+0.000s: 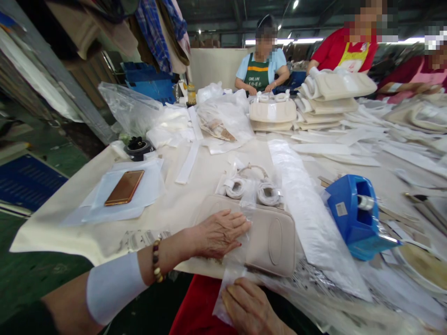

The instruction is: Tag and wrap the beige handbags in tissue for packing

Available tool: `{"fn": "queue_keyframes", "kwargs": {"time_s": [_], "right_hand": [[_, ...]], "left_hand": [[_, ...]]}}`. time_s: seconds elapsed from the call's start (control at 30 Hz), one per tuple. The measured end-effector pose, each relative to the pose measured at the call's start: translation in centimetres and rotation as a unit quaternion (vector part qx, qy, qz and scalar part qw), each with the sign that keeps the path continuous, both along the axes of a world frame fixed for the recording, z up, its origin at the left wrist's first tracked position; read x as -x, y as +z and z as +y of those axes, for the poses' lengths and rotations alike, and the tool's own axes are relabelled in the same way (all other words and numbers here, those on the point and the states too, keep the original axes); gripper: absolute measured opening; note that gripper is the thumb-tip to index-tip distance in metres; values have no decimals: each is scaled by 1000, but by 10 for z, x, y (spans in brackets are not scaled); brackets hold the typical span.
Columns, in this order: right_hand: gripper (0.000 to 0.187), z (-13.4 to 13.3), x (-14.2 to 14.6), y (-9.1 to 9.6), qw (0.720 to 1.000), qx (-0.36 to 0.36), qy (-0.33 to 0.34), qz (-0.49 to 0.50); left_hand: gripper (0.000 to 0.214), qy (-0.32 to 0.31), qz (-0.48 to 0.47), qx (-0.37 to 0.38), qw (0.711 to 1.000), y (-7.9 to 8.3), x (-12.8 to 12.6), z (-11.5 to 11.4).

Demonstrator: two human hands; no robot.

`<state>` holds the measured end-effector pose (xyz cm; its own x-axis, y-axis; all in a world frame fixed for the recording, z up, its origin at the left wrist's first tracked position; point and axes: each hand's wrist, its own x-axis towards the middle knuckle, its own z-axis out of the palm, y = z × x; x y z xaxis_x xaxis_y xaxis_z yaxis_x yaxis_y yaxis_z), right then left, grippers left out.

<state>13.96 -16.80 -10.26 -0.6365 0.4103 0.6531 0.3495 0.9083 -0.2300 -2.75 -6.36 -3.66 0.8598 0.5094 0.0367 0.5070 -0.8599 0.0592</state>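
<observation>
A beige handbag (274,246) lies flat at the table's near edge, its wrapped handle rolls (233,188) toward the back. My left hand (223,231) rests flat on the bag with fingers stretched out. A strip of clear plastic wrap (248,200) runs over the bag's middle and passes by my left fingertips. Below the bag's front edge, my right hand (249,307) is closed on the near end of this wrap. A beaded bracelet (157,260) and a white sleeve band (115,288) are on my left arm.
A blue tape dispenser (352,214) and a stack of white plastic sleeves (300,200) stand to the right. On the left a phone (125,187) lies on white sheets (150,181). Stacked bags (328,104) are at the back, with co-workers (261,70) behind the table.
</observation>
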Motion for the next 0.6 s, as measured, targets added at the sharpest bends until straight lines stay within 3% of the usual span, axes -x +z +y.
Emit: {"fn": "queue_keyframes", "kwargs": {"time_s": [0.17, 0.6], "right_hand": [[40, -3, 11, -4, 1000, -10, 15, 3], [35, -8, 5, 18, 999, 6, 25, 20]], "left_hand": [[70, -13, 8, -9, 1000, -5, 3, 0], [76, 8, 6, -12, 1000, -16, 4, 0]]}}
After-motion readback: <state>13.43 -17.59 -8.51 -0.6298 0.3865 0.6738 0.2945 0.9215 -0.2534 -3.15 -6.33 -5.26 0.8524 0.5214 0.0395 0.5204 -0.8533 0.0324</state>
